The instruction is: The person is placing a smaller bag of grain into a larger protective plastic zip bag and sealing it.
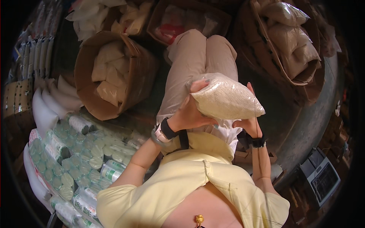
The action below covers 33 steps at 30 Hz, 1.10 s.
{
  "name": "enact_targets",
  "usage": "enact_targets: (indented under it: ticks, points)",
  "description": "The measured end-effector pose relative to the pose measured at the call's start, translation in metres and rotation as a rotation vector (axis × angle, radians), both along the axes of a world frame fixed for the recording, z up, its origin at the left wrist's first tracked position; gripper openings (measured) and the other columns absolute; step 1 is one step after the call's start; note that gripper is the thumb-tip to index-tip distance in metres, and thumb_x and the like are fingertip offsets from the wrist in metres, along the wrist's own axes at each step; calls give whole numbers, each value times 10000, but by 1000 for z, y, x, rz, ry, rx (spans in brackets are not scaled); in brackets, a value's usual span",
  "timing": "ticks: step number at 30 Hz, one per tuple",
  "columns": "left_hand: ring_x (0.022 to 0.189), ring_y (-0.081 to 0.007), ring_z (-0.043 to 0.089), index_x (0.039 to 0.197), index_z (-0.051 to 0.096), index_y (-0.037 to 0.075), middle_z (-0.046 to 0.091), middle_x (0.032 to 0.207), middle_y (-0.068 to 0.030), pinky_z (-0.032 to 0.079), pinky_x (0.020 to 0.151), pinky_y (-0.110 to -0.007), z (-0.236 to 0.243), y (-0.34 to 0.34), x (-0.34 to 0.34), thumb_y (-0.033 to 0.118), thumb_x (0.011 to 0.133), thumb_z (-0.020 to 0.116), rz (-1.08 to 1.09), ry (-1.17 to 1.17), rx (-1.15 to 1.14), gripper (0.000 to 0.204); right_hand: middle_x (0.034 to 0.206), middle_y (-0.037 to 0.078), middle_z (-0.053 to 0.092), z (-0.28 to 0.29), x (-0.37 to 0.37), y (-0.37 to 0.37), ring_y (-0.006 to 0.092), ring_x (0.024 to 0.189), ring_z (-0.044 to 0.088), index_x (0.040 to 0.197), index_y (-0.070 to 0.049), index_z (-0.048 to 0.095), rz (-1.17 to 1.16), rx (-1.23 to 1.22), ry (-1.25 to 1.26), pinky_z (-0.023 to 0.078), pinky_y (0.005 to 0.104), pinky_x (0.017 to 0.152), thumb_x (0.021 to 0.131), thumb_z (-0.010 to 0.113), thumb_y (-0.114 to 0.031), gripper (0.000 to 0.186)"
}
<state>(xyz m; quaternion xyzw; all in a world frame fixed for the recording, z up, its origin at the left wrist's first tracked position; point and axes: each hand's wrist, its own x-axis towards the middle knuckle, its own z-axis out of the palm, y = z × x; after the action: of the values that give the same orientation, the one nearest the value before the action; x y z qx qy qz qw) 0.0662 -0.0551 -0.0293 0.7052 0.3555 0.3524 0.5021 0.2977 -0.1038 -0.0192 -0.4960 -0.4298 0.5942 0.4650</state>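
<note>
Between my two hands, above my lap, is a clear plastic bag of pale grains, plump and tilted slightly. My left hand grips its left end, fingers over the top corner and thumb along the lower edge. My right hand holds the right end, with the thumb below and a fingertip showing past the upper edge; the bag hides most of its other fingers. What the grains are, I cannot tell.
Open cardboard boxes of filled bags stand at the far left and far right; another box lies beyond my knees. Wrapped green-topped cylinders are stacked at my left. A grey device with a dark panel sits at right.
</note>
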Motion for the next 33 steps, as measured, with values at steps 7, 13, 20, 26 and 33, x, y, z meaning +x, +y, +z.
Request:
enact_targets:
  ticks: [7,13,20,26,33]
  points:
    - [1240,-324,435,1365,362,83,428,1322,-133,351,1054,-405,12,43,-10,203,483,923,-75,-107,-85,1052,1390,75,346,3,13,17,224,1269,413,1312,-54,442,80,96,-241,362,336,1056,474,927,-103,969]
    - [1177,-284,494,1246,515,132,471,1267,-86,431,998,-411,24,58,-13,180,477,911,-192,-53,-40,866,1352,108,433,12,6,26,253,1259,442,1260,-45,477,117,108,-186,372,356,1050,500,917,-84,879]
    - [1094,-307,606,1025,651,101,651,1091,-82,463,975,-420,20,46,-12,155,556,878,-38,-114,67,524,1257,208,552,6,-4,27,326,1236,495,1127,-18,558,-14,194,-68,399,393,1019,640,845,-60,567]
    - [1212,-298,519,1104,626,93,573,1233,-108,419,1027,-416,35,42,-35,123,628,837,-179,-9,-80,522,1272,219,539,14,-6,9,309,1217,514,1100,-31,591,1,172,-186,411,368,987,670,814,-59,485]
    - [1313,-265,402,1326,450,73,451,1364,-82,400,1027,-381,21,27,-62,164,849,651,-79,-179,-881,526,1422,147,394,27,-8,-23,218,1262,455,1389,3,362,35,-155,-133,349,308,1044,798,703,-58,685]
